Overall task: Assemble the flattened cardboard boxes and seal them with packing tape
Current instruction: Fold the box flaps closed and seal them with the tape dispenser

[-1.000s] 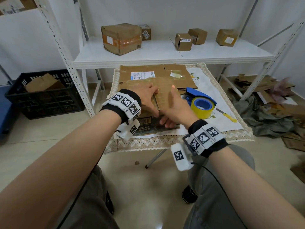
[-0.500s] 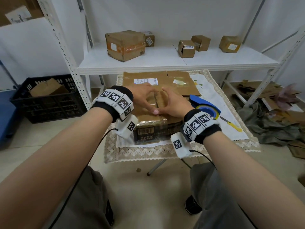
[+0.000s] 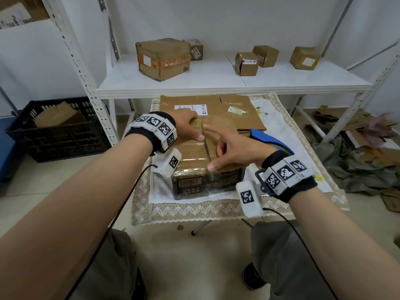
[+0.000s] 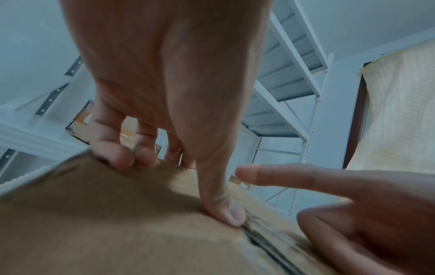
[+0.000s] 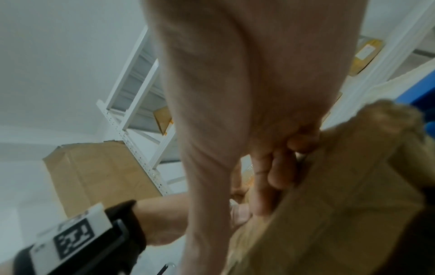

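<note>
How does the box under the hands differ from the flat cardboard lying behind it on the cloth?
The box stands folded up, with walls; the flat cardboard lies collapsed on the cloth. The left hand and right hand press the box's top flaps shut along an untaped seam; no hand touches the flat cardboard. The box shows dark print and a barcode; the flat cardboard bears white labels. Both are brown and worn.

Brown cardboard box (image 3: 194,156) upright on cloth, top flaps closed, seam untaped; blue tape dispenser (image 3: 270,137) just beside.
</note>
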`<action>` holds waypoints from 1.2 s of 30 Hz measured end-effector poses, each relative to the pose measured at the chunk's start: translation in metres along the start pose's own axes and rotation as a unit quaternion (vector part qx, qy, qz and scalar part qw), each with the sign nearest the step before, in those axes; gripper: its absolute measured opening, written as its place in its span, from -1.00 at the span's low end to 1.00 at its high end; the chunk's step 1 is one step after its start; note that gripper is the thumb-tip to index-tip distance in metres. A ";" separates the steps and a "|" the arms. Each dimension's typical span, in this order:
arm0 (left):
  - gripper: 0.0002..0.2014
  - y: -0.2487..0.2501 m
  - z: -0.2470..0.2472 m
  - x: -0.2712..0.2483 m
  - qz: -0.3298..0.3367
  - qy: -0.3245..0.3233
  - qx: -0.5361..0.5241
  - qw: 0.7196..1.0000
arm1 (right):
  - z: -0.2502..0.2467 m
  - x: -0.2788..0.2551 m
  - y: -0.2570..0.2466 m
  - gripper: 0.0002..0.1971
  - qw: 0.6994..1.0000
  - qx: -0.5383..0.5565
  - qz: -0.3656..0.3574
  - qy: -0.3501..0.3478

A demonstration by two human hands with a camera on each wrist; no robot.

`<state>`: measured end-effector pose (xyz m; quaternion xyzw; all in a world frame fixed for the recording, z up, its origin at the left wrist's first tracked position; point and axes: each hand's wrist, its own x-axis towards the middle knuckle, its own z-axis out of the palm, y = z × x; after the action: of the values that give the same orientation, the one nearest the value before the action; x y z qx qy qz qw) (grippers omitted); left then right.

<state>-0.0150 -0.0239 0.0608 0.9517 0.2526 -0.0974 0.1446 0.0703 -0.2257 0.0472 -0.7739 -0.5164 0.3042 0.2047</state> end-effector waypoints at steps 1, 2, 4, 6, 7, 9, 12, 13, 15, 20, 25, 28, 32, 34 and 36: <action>-0.18 -0.001 0.001 0.002 0.004 -0.002 -0.002 1.000 | 0.000 -0.003 0.000 0.21 1.000 -0.015 -0.006 -0.011; -0.16 -0.001 0.001 0.003 0.011 -0.004 -0.005 1.000 | 0.002 -0.004 0.000 0.24 0.999 -0.041 -0.011 -0.013; -0.11 0.000 0.003 0.005 0.026 -0.002 -0.002 1.000 | 0.009 -0.006 -0.002 0.27 0.995 -0.098 -0.023 0.005; -0.12 0.001 0.004 0.006 0.033 0.000 0.010 0.999 | 0.017 -0.005 -0.004 0.25 0.987 -0.149 -0.039 0.036; -0.13 0.002 0.004 0.006 0.032 0.001 0.012 0.999 | 0.020 -0.004 -0.004 0.24 0.983 -0.172 -0.043 0.048; -0.14 0.003 0.005 0.007 0.025 -0.002 0.012 1.000 | 0.023 -0.002 -0.003 0.24 0.978 -0.198 -0.039 0.060; -0.16 0.006 0.005 0.006 0.014 -0.004 0.012 1.000 | 0.022 0.000 -0.007 0.29 0.976 -0.212 -0.029 0.046; -0.17 0.005 0.005 0.007 0.012 -0.004 0.011 1.000 | 0.021 0.000 -0.010 0.31 0.975 -0.214 -0.026 0.043; -0.18 0.005 0.006 0.006 0.016 -0.007 0.007 1.000 | 0.022 -0.001 -0.012 0.33 0.975 -0.215 -0.019 0.053; -0.29 0.004 0.003 -0.001 0.000 -0.012 -0.005 1.000 | 0.032 -0.004 -0.013 0.45 0.974 -0.202 -0.022 0.100; 0.00 0.008 0.007 -0.004 0.001 -0.004 -0.008 1.000 | 0.028 -0.005 -0.020 0.50 0.974 -0.214 -0.012 0.067; -0.22 0.010 0.006 -0.001 -0.002 -0.003 -0.008 1.000 | 0.026 -0.002 -0.011 0.46 0.979 -0.192 -0.029 0.061; -0.42 0.009 0.005 0.004 -0.005 0.006 -0.010 1.000 | 0.019 0.001 0.007 0.40 0.996 -0.074 -0.050 0.018; -0.51 0.007 0.005 0.005 -0.004 0.013 -0.008 1.000 | 0.017 0.001 0.009 0.37 0.997 -0.046 -0.060 0.008; -0.55 0.006 0.004 0.005 0.003 0.016 -0.006 1.000 | 0.016 0.000 0.007 0.36 0.997 -0.037 -0.066 0.016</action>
<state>-0.0081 -0.0282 0.0571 0.9530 0.2529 -0.0807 0.1461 0.0644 -0.2281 0.0305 -0.7499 -0.5741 0.2579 0.2037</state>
